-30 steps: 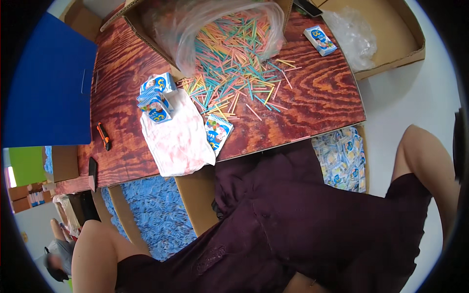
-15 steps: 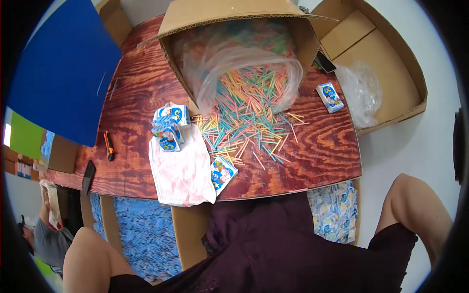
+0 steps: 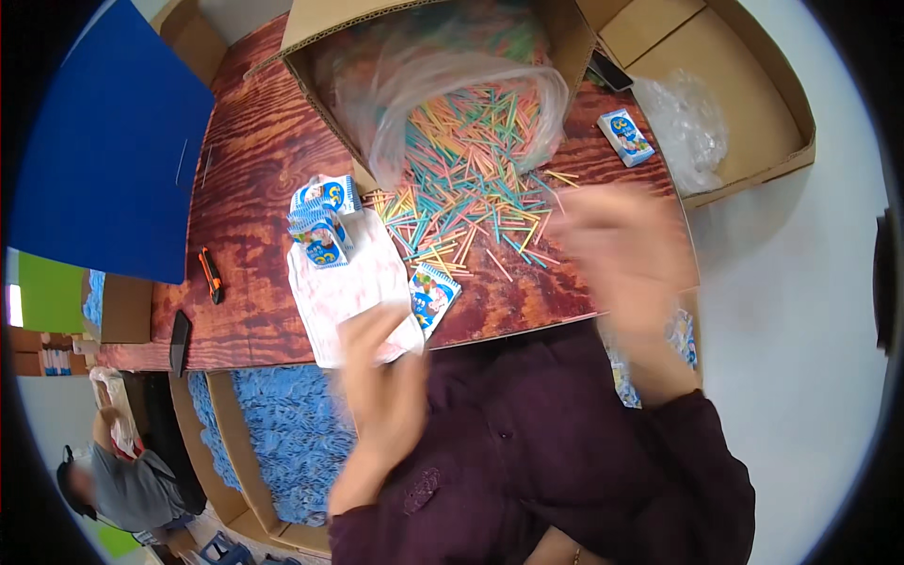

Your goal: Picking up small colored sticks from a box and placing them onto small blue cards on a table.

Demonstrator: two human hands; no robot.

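A heap of thin pastel sticks (image 3: 471, 179) spills onto the table from a clear plastic bag (image 3: 391, 132) inside a tipped cardboard box (image 3: 325, 24). My right hand (image 3: 626, 250), smeared by motion, hovers at the right edge of the heap; its fingers are too blurred to read. By the near edge of a pink-stained white cloth (image 3: 348, 292), my left hand (image 3: 386, 386) is raised, thumb and fingers apart, with nothing seen in it. Several small blue-and-white packets (image 3: 322, 240) stand on the cloth's far end. One flat packet (image 3: 433, 297) lies at its right side.
An orange-black utility knife (image 3: 212, 276) and a black object (image 3: 179, 341) lie at left, below a blue panel (image 3: 113, 151). A small packet (image 3: 625, 137) sits at right near an open carton (image 3: 763, 179). Blue pieces fill a box (image 3: 224, 414) below. Another person (image 3: 141, 485) is far left.
Both my hands have come up from beside my legs to the table's near side, the right one reaching farther. The view has shifted slightly; the sticks and packets look undisturbed.
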